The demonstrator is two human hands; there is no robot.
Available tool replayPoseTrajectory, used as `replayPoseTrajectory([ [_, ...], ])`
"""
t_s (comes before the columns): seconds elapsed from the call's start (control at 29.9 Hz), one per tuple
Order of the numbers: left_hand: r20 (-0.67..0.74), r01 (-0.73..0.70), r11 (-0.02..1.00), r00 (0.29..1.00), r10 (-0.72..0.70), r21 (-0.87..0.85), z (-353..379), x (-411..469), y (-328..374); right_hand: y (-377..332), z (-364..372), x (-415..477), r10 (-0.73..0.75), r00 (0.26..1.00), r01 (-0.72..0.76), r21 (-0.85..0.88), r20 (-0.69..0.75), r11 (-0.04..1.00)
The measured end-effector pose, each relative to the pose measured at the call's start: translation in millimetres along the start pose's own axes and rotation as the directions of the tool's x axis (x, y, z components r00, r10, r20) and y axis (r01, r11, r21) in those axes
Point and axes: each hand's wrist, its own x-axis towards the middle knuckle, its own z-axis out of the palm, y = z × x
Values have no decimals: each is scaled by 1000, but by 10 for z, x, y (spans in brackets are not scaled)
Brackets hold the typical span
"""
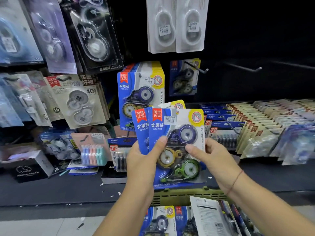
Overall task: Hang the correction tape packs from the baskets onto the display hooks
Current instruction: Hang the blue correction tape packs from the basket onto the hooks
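Observation:
My left hand [144, 159] grips a fanned stack of blue correction tape packs [177, 147], thumb on the front pack's blister. My right hand [209, 155] pinches the right side of the front pack. Straight above them, several of the same packs [141, 92] hang on a display hook. To the right, one more blue pack [185, 77] hangs far back on a hook [197, 68]. Below my hands a green basket [189, 195] holds more packs [162, 220], some face down.
An empty hook [245, 68] juts from the dark panel at right. White tape packs [177, 26] hang above. Other stationery packs [76, 99] crowd the left. Rows of refill packs [265, 126] fill the right shelf. A black box [30, 167] sits at the lower left.

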Motion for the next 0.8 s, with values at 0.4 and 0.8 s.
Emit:
replayPoseTrajectory([
  [0.4, -283, -43, 999, 958, 33, -31, -262, 178, 41, -553, -652, 546, -339, 883, 310, -139, -325, 941],
  [0.8, -234, -34, 998, 972, 22, -47, -213, 149, 65, -635, -674, 907, -377, 884, 301, -280, -277, 912],
])
